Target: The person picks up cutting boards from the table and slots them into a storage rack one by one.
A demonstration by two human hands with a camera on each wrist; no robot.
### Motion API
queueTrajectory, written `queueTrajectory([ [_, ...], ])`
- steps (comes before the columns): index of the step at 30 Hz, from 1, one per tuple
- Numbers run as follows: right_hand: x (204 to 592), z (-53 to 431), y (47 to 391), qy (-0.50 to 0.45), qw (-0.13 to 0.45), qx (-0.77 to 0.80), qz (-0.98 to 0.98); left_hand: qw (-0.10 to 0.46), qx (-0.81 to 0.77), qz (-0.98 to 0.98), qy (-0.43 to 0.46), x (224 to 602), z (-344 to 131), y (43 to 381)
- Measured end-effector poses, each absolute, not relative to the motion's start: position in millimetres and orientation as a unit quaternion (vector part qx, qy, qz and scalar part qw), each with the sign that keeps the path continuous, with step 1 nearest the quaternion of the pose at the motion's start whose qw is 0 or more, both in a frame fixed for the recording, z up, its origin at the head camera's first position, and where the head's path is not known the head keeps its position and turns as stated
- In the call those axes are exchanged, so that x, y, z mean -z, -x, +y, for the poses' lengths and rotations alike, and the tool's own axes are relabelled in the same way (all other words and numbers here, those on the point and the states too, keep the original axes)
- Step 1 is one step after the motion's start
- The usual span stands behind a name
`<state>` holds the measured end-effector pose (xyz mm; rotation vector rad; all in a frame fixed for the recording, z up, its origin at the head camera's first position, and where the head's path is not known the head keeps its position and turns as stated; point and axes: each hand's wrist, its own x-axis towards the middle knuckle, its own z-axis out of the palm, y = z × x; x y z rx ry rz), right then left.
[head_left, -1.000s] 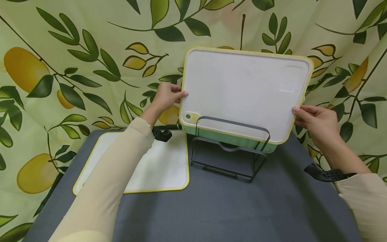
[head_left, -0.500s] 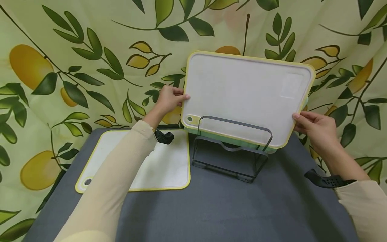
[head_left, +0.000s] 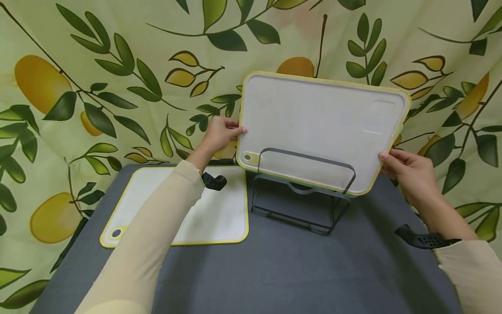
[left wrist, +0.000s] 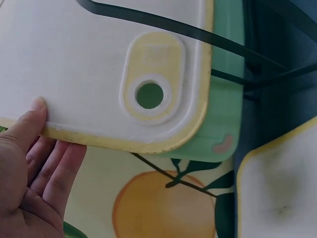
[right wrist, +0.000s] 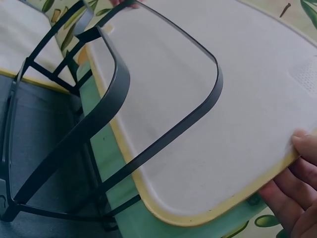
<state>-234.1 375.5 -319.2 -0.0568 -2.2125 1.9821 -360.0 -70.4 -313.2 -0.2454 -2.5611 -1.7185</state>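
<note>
A white cutting board with a yellow rim (head_left: 313,117) is held tilted between both hands. Its lower part sits behind the front hoop of a dark metal rack (right wrist: 119,84). My left hand (head_left: 219,133) pinches the board's left edge, with the thumb on the white face and the fingers behind. At the right edge, my right hand (head_left: 412,172) grips it the same way. Right behind it stands a green board (left wrist: 225,119), mostly hidden. The left wrist view shows a round hole in a yellow patch (left wrist: 130,106) at the board's lower corner.
Another white board with a yellow rim (head_left: 219,213) lies flat on the grey cloth-covered table (head_left: 274,274), left of the rack and partly under the left forearm. A curtain printed with fruit and leaves (head_left: 129,26) hangs behind the table.
The held board has come down a little behind the rack's front hoop, and less green shows beneath it. Both hands keep their hold on its side edges.
</note>
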Motion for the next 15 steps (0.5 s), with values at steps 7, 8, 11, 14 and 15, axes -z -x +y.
queueTrajectory([
  [7,329,379,233,0.007,0.061,-0.694,-0.717,0.031,0.549,-0.831,0.089,323,-72,358],
  [8,330,380,232,0.005,0.058,-0.693,-0.719,0.031,0.549,-0.831,0.090,324,-72,357],
  [11,335,381,231,-0.005,0.054,-0.700,-0.712,0.024,0.545,-0.834,0.085,327,-72,356],
  [14,341,380,229,-0.017,0.053,-0.709,-0.703,0.013,0.548,-0.833,0.077,331,-73,356],
  [15,343,380,229,-0.021,0.054,-0.712,-0.700,0.009,0.551,-0.831,0.076,332,-73,356],
])
